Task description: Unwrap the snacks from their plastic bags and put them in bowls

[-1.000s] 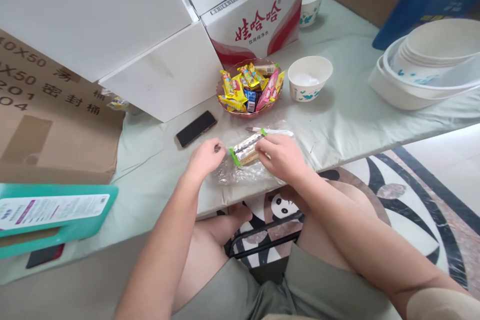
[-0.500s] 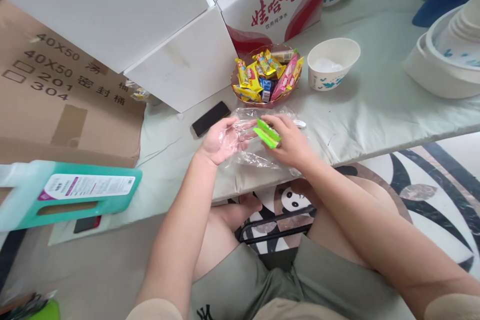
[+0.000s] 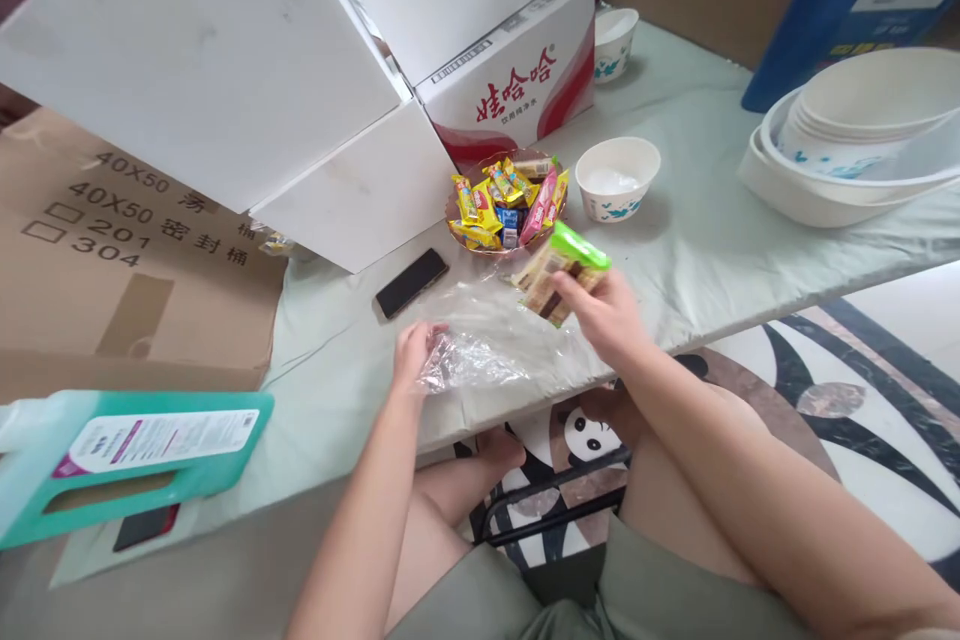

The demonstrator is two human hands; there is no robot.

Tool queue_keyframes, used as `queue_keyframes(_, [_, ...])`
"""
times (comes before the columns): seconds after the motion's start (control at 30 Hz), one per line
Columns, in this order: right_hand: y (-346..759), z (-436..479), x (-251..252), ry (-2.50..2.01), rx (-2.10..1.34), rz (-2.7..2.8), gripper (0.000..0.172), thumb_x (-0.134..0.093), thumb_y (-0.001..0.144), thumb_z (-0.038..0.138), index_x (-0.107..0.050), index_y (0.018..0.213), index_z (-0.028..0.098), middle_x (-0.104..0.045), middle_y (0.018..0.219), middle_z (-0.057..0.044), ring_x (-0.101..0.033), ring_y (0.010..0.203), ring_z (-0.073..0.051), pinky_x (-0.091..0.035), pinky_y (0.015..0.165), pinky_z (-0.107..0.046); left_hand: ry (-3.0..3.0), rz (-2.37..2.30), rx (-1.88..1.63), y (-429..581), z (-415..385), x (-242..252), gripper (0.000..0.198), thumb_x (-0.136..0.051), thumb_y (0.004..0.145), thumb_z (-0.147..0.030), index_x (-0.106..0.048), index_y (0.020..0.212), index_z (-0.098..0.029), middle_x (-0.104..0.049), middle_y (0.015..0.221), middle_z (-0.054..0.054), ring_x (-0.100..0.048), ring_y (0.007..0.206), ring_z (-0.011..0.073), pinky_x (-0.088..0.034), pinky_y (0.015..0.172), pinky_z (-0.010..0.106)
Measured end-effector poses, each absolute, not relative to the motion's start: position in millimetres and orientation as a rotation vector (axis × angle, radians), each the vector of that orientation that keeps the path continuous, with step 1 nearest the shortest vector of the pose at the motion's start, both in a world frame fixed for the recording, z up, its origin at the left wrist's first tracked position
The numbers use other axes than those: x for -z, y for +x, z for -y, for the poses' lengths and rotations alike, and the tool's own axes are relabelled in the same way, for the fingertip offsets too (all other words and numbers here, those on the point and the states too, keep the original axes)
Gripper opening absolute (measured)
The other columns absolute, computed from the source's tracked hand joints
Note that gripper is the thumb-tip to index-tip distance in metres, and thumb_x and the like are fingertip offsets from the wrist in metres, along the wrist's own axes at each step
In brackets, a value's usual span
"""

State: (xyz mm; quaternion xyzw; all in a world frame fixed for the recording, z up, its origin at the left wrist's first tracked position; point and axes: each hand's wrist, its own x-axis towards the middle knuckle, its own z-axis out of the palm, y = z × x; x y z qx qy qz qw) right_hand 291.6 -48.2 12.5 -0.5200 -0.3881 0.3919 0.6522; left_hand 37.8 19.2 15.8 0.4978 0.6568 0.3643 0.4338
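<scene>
Pale cloth is covering the table (image 3: 705, 230), and boxes are crowding its far left side. Several white boxes (image 3: 195, 70) are standing there, with a red-and-white box (image 3: 510, 85) adjoining them and a brown carton (image 3: 187, 310) marked "40X50" resting at the left. A green jug (image 3: 187, 435) is occupying the near left end of the table.

The right hand (image 3: 609, 312) is holding some packets (image 3: 551, 272) with bright green ends above the table; this grip is closing firmly around them, thumb across the near face. The packets are hanging tilted, clear of the cloth, just in front of the bowl (image 3: 454, 232). The left hand (image 3: 415, 352) is keeping a narrow grip on the left edge of a clear bag (image 3: 480, 355); the exact fingertip contact is appearing blurred. The bag is lying crumpled between the two hands, near the table's front edge.

Sweets (image 3: 506, 205) are filling the bowl, which is standing directly beyond the bag and in front of the boxes. A phone (image 3: 411, 283) is lying just beyond the left hand. A paper cup (image 3: 616, 182) is standing right of the bowl, and nested bowls (image 3: 862, 120) are sitting in a white tub (image 3: 810, 200) further right. A blue container (image 3: 817, 10) is standing behind the tub.
</scene>
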Motion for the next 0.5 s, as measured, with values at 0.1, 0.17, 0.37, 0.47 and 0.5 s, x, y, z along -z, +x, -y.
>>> queue_keyframes(0.1, [312.6,54.0,-18.7,-1.131,-0.742,0.734,0.035,-0.065,0.086,0.056,-0.065,0.099,0.023,-0.075,0.101,-0.008,-0.072,0.092,-0.026,-0.061,0.081,-0.043,1.473,-1.705,-0.988,37.8,-3.1,0.9,0.024,-0.057,0.073,-0.036,-0.047,0.056,-0.023,-0.047,0.059,0.000,-0.046,0.062,0.0155,-0.036,0.059,0.027])
queue_keyframes(0.17, [328.5,48.5,-25.3,-1.123,-0.619,0.707,0.037,-0.062,0.088,0.058,-0.064,0.101,0.023,-0.074,0.103,-0.008,-0.072,0.096,-0.027,-0.061,0.079,-0.043,1.628,-1.708,-1.011,39.0,2.9,5.3,0.029,-0.058,0.074,-0.032,-0.041,0.052,-0.023,-0.044,0.061,0.000,-0.045,0.067,0.0165,-0.036,0.064,0.029])
queue_keyframes(0.37, [356.0,-28.8,-87.0,-1.284,-0.503,0.914,0.027,-0.064,0.092,0.042,-0.060,0.104,0.017,-0.071,0.110,-0.010,-0.067,0.104,-0.022,-0.056,0.090,-0.038,1.826,-1.705,-1.012,35.5,2.0,11.2,0.030,-0.052,0.080,-0.022,-0.042,0.052,-0.022,-0.045,0.062,0.000,-0.046,0.066,0.0167,-0.034,0.067,0.032])
queue_keyframes(0.47, [351.7,-71.1,-118.2,-1.409,-0.677,1.011,0.047,-0.073,0.089,0.030,-0.049,0.126,0.013,-0.066,0.123,-0.011,-0.065,0.105,-0.018,-0.052,0.097,-0.037,1.841,-1.712,-1.034,31.3,-0.5,16.9,0.031,-0.050,0.081,-0.021,-0.043,0.052,-0.022,-0.045,0.062,0.000,-0.047,0.066,0.0162,-0.035,0.067,0.031])
queue_keyframes(0.5, [348.5,-76.8,-123.3,-1.490,-0.653,1.027,0.063,-0.078,0.084,0.032,-0.044,0.134,0.013,-0.062,0.130,-0.013,-0.063,0.109,-0.019,-0.050,0.101,-0.039,1.841,-1.710,-1.046,30.2,-0.8,18.4,0.031,-0.050,0.081,-0.021,-0.043,0.051,-0.022,-0.045,0.061,0.000,-0.047,0.066,0.0160,-0.035,0.067,0.031])
